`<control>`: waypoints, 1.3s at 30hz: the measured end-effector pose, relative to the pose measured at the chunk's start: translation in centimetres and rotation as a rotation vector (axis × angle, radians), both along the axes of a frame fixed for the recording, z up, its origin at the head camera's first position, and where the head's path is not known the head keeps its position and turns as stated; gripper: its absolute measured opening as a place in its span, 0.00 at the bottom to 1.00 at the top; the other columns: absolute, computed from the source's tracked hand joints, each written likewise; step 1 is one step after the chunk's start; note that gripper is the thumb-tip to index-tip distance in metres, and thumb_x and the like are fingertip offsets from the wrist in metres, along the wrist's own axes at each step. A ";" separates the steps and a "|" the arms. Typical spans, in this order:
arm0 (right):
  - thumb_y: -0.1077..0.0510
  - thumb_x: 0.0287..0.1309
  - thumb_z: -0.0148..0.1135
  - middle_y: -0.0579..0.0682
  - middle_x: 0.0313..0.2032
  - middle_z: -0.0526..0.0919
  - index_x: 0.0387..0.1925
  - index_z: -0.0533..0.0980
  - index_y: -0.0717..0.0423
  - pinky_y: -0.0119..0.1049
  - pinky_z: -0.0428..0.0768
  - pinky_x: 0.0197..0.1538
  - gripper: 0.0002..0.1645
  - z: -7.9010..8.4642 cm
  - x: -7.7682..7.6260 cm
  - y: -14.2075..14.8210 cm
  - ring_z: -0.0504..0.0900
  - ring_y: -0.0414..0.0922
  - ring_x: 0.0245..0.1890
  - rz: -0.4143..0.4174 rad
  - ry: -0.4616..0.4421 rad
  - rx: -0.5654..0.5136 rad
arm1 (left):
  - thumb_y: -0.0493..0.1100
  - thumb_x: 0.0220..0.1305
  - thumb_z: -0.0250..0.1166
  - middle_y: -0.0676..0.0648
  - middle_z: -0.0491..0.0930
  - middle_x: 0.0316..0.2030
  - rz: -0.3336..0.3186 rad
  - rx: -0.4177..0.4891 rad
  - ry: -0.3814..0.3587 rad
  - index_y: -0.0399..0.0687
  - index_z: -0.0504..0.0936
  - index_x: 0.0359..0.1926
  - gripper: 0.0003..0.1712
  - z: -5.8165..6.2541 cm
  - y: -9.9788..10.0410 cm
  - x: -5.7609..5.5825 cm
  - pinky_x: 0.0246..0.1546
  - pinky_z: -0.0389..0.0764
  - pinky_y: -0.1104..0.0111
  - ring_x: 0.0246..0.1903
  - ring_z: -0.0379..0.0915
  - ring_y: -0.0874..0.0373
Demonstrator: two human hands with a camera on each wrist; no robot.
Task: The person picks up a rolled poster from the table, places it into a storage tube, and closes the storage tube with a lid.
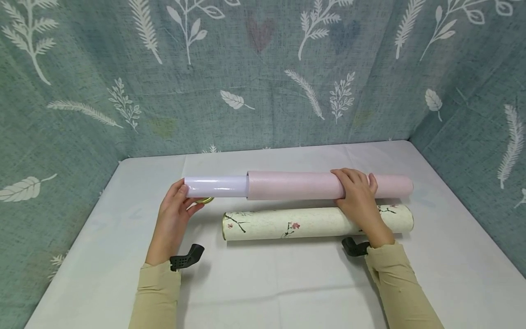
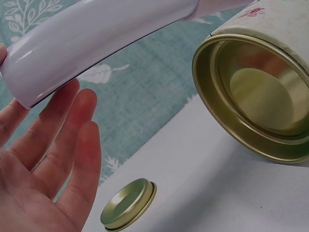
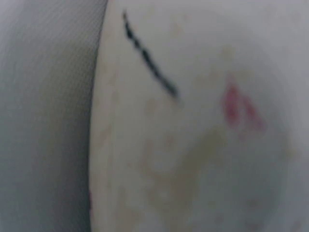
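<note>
A glossy white paper roll sticks out of the left mouth of a pink tube. My left hand pinches the roll's outer end between thumb and fingers; in the left wrist view the other fingers spread below it. Farther right, my right hand grips the pink tube from above, thumb and fingers on either side. In front of it lies a cream tube with printed blossoms, roughly parallel. The right wrist view shows only the cream tube's blurred surface.
A small gold lid lies on the white tabletop below my left hand, partly hidden from the head camera. The cream tube's left end has a recessed gold metal rim. A green-blue leaf-patterned curtain hangs behind and at both sides.
</note>
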State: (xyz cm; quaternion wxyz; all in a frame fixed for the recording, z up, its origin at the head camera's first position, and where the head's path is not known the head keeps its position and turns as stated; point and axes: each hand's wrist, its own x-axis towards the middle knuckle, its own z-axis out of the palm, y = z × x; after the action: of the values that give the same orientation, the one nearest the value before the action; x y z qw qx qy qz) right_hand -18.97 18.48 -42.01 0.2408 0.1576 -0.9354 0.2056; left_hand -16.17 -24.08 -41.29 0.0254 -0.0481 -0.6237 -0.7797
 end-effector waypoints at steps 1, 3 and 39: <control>0.67 0.31 0.72 0.52 0.52 0.69 0.54 0.69 0.48 0.61 0.40 0.57 0.42 0.0 0.0 0.0 0.61 0.55 0.55 0.001 0.000 0.000 | 0.51 0.66 0.49 0.40 0.64 0.53 0.001 0.001 0.002 0.47 0.59 0.61 0.26 0.0 0.0 0.0 0.49 0.71 0.60 0.50 0.66 0.48; 0.67 0.31 0.72 0.52 0.52 0.69 0.54 0.69 0.48 0.62 0.41 0.57 0.42 0.0 0.0 0.0 0.61 0.55 0.55 0.002 0.001 0.002 | 0.50 0.66 0.49 0.40 0.64 0.53 0.006 0.002 0.001 0.47 0.59 0.61 0.26 -0.1 0.0 0.0 0.48 0.72 0.61 0.50 0.67 0.49; 0.66 0.31 0.73 0.51 0.52 0.69 0.54 0.69 0.47 0.60 0.38 0.58 0.42 -0.2 -0.1 0.0 0.61 0.54 0.55 0.009 0.008 0.006 | 0.34 0.65 0.50 0.40 0.64 0.51 -0.114 0.115 0.090 0.43 0.58 0.62 0.25 0.1 0.1 -0.1 0.48 0.71 0.57 0.48 0.67 0.49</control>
State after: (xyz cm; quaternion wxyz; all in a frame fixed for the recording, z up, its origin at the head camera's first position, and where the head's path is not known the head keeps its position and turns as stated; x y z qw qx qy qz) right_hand -19.06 18.51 -42.16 0.2429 0.1635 -0.9343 0.2033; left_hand -16.28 -24.02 -41.20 0.0114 -0.1170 -0.5726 -0.8114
